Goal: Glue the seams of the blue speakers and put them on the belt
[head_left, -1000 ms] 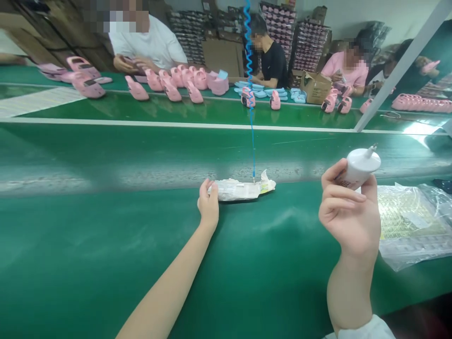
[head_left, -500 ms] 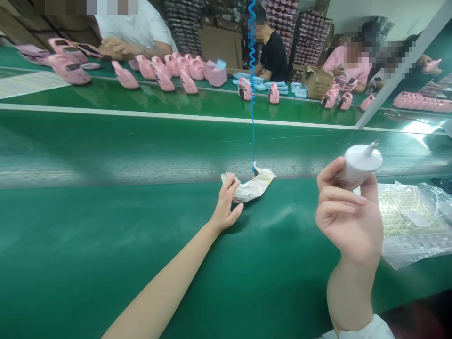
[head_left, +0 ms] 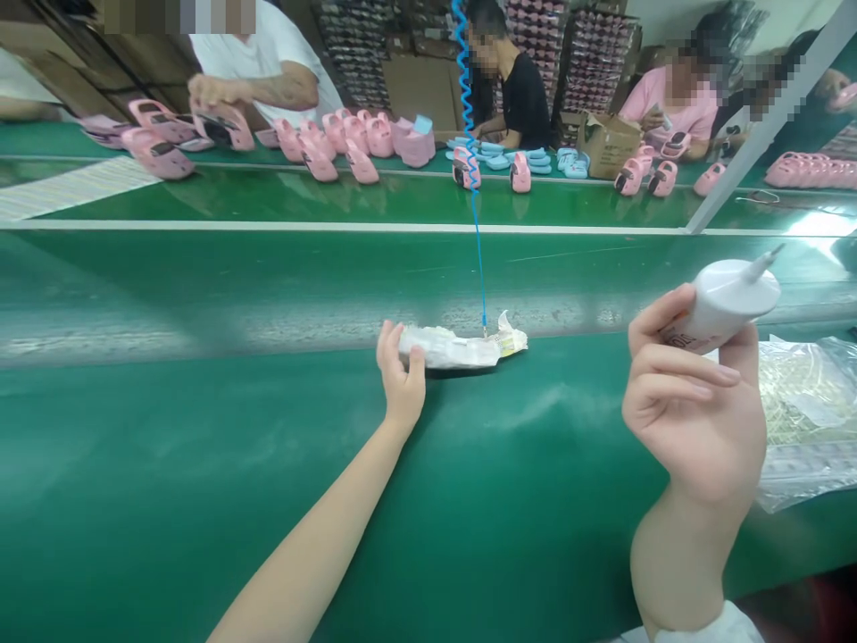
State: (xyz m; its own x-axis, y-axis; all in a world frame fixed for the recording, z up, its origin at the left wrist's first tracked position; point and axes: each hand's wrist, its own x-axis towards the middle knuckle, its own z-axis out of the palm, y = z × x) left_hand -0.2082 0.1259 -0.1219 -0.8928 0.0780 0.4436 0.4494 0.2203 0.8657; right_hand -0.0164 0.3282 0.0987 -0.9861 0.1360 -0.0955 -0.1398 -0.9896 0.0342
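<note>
My left hand (head_left: 403,379) pinches the left end of a crumpled white paper-wrapped bundle (head_left: 461,346), fingers on its far side and thumb on the near side. What lies inside the wrapping is hidden. A thin blue coiled cord (head_left: 470,116) hangs from above, and its straight lower end meets the bundle. Raised at the right, my right hand (head_left: 700,411) is closed around a white squeeze bottle (head_left: 719,308). The bottle is tilted, its thin nozzle pointing up and to the right.
A clear plastic bag (head_left: 803,420) of pale strands lies at the right on the green table (head_left: 536,518). Pink clogs (head_left: 314,147) and light-blue shoe pieces (head_left: 499,156) line the far bench. Several co-workers sit behind it. A slanted metal post (head_left: 763,125) rises at the right.
My left hand has shifted left and closed on the bundle's left end, and the bundle now lies straighter. The bottle in my right hand appears farther right and more tilted.
</note>
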